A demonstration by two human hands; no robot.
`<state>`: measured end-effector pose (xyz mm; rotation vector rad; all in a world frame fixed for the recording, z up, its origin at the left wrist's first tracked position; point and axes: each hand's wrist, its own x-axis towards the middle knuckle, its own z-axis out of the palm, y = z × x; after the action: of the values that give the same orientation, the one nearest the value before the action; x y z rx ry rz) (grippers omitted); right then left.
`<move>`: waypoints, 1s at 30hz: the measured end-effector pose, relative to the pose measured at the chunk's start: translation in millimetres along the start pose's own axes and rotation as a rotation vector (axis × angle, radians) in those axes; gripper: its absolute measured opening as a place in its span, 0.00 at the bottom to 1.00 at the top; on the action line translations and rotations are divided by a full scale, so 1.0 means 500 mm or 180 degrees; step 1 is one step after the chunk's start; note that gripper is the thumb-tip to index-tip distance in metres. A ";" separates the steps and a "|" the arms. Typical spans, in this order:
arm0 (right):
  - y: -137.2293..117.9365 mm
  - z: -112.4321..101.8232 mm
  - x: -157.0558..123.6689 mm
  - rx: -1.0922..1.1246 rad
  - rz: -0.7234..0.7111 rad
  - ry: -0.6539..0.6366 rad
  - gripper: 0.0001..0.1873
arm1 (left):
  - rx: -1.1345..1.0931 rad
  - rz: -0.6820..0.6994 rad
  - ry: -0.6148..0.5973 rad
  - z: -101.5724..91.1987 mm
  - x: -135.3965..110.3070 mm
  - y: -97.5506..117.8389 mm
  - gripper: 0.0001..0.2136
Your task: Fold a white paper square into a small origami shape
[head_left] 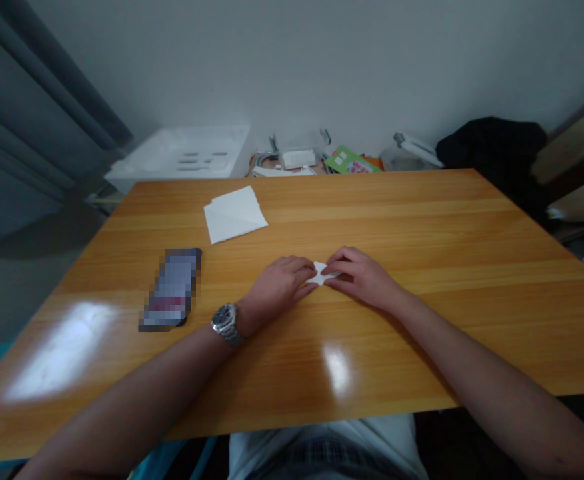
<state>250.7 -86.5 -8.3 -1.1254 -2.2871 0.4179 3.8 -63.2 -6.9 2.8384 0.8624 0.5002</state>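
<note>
A small folded piece of white paper (pixel 320 274) lies at the middle of the wooden table, between my two hands. On its left side, my left hand (pixel 285 283) grips the edge with thumb and fingers closed; a metal watch (pixel 225 321) circles that wrist. From the right, my right hand (pixel 359 275) pinches the opposite edge between thumb and fingers. The fingers cover much of the paper, so its full shape is hidden. Further back and to the left rest white paper sheets (pixel 235 215), slightly overlapping.
A phone (pixel 172 288) with a blurred screen lies left of my left hand. Beyond the table's (pixel 397 207) far edge stand a white plastic tray (pixel 187 153), a green booklet (pixel 351 161) and a black cloth-like bundle (pixel 492 147). A grey curtain (pixel 27 113) hangs at the left.
</note>
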 end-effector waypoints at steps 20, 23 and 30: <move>-0.003 0.011 0.003 0.0069 -0.0211 0.0111 0.04 | -0.0147 -0.0057 0.0145 0.002 -0.001 0.002 0.13; -0.004 0.012 0.002 0.0149 -0.0152 0.0102 0.03 | -0.0203 -0.0068 0.0185 0.001 -0.002 0.005 0.12; -0.008 0.009 0.002 0.0291 -0.0075 -0.0001 0.03 | -0.0587 -0.0171 0.0237 0.006 0.000 0.003 0.09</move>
<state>245.1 -88.1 -9.6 -1.0525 -2.2555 0.5082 5.6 -64.7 -9.4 2.6380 0.8547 0.6463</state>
